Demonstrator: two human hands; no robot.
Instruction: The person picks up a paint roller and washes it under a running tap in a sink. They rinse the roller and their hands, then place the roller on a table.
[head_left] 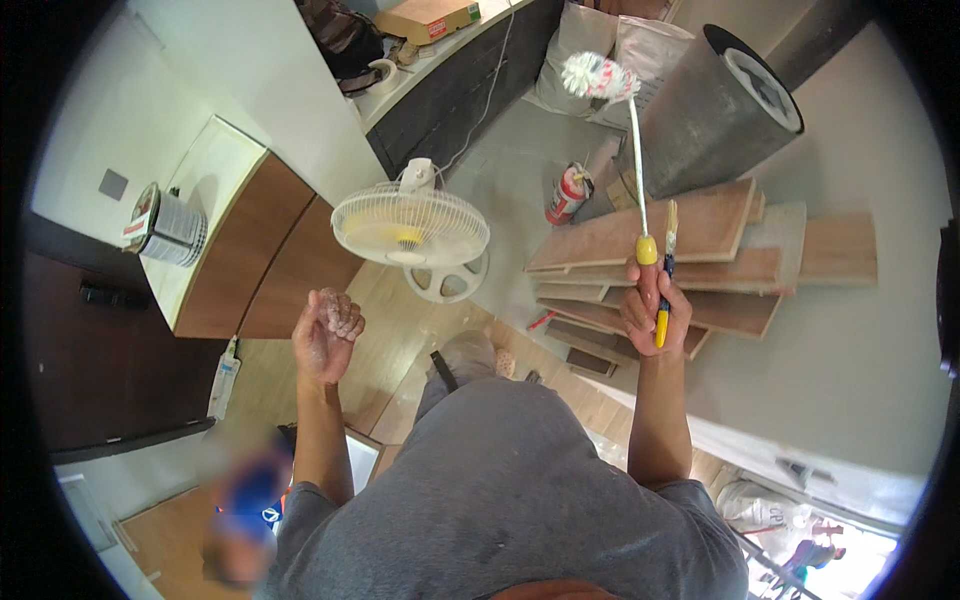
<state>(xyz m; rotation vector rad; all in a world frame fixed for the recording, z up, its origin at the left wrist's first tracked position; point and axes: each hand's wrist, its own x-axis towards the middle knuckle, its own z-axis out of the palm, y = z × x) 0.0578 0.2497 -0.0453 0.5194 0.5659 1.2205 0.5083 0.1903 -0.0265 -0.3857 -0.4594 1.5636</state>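
In my right hand (655, 315) are a small paint roller (640, 170) and a paintbrush (664, 300), gripped together and pointing away from me. The roller has a fluffy white sleeve with red flecks, a thin white rod and a yellow-collared handle. Beside it, the brush shows pale bristles and a dark blue handle with a yellow end. My left hand (330, 335) is raised on the other side, its fingers curled into a loose fist and dusted with white. Nothing shows in its fingers. A white fan (410, 225) stands beyond and between my hands.
Stacked wooden boards (640, 245) lie beyond my right hand, near a tall grey drum (700, 120) and a red-and-white can (568, 195). At left, a paint can (170, 228) sits on a wooden cabinet (245, 245). Another person (245, 510) is at lower left.
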